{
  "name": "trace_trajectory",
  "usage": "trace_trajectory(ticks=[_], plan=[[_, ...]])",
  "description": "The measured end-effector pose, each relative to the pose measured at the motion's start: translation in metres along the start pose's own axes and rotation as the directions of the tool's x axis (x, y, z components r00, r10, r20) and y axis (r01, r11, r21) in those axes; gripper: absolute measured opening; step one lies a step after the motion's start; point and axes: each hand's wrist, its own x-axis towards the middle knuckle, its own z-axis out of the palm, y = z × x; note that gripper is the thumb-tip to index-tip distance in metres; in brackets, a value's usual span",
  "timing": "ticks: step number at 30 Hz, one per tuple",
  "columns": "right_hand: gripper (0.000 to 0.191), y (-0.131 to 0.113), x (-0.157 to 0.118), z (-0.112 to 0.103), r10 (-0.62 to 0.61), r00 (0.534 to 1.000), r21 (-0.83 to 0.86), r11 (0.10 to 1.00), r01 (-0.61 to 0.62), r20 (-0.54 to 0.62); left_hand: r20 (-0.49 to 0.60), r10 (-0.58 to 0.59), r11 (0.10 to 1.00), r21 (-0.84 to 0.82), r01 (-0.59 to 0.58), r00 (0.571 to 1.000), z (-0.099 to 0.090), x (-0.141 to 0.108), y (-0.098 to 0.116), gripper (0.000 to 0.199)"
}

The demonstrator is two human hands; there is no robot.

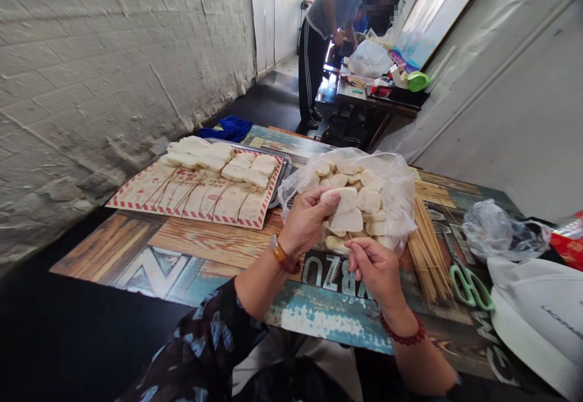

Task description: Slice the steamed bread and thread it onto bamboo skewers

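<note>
Pinched between the thumb and fingers of my left hand are pale slices, held over a clear plastic bag full of similar slices. My right hand grips a thin stick just below them; its upper end meets the lower slice. To the left, skewered slices lie in rows on a red-and-white bordered paper, sticks toward me. That paper rests partly on a metal tray. Loose wooden sticks lie right of the bag.
Green-handled scissors, a white cap and a crumpled plastic bag are at the right. A blue cloth lies at the table's far edge. Beyond, a person bends over another cluttered table.
</note>
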Motion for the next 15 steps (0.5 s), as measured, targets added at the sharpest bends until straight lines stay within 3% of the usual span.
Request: trace_trajectory(ticks=[15], plan=[[0.028, -0.0017, 0.0004, 0.0013, -0.006, 1.000, 0.012, 1.000, 0.006, -0.021, 0.041, -0.007, 1.000, 0.002, 0.007, 0.999, 0.0032, -0.0022, -0.0033, 0.040]])
